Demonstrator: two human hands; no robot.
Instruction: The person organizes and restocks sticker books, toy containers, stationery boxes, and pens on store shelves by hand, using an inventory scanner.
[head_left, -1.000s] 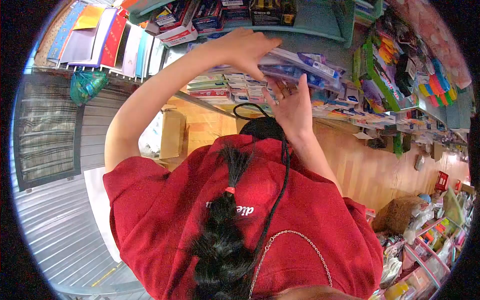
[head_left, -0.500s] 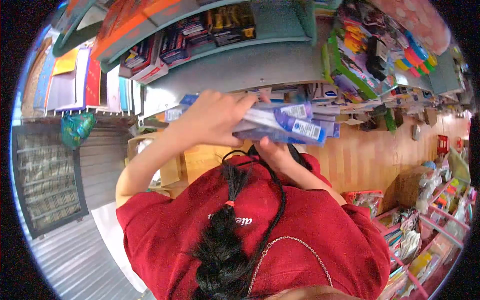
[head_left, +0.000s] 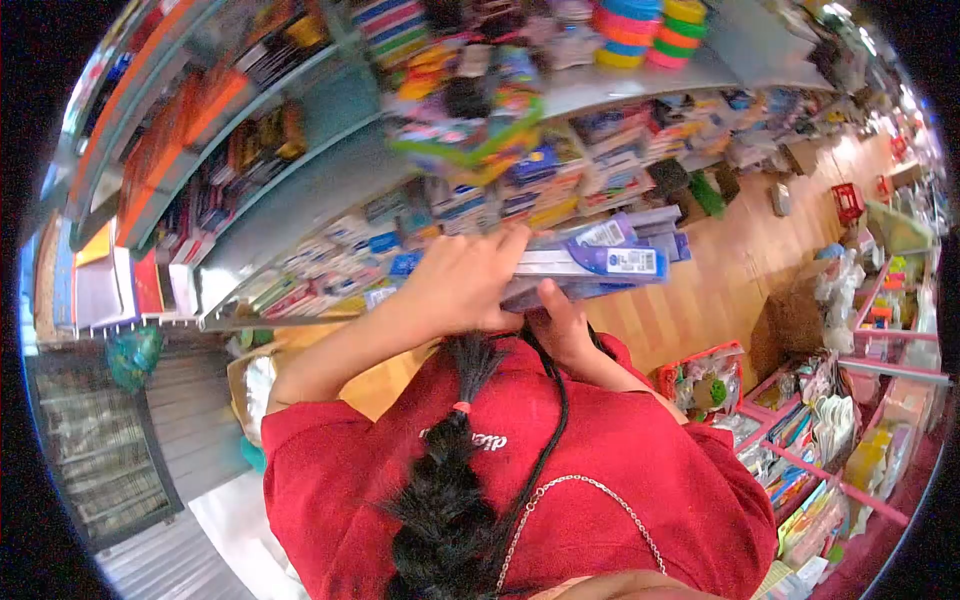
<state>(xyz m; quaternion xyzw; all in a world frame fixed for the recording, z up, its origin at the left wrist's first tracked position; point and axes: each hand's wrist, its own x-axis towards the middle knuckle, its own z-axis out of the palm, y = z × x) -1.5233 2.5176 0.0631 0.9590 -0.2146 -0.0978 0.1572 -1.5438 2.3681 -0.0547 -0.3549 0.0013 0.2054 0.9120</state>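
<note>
A stack of flat blue and purple packs (head_left: 590,262) with white barcode labels is held in front of my chest; their contents are hard to make out. My left hand (head_left: 465,280) lies over the left part of the stack, its fingers closed around the packs. From the near side my right hand (head_left: 562,322) grips the same stack, its thumb showing and most of its fingers hidden underneath. The packs stick out to the right of both hands, over the wooden floor.
Beyond the hands runs a shelf (head_left: 340,190) with rows of small boxes beneath. A box of colourful toys (head_left: 465,120) sits on it. Pink-edged racks (head_left: 850,450) stand at the right, near a red basket (head_left: 848,203). At the left is a dark-framed panel (head_left: 100,440).
My view has turned to the right, so the shelves and toy box have shifted left. Both hands still hold the stack, now over the lower rows of boxes.
</note>
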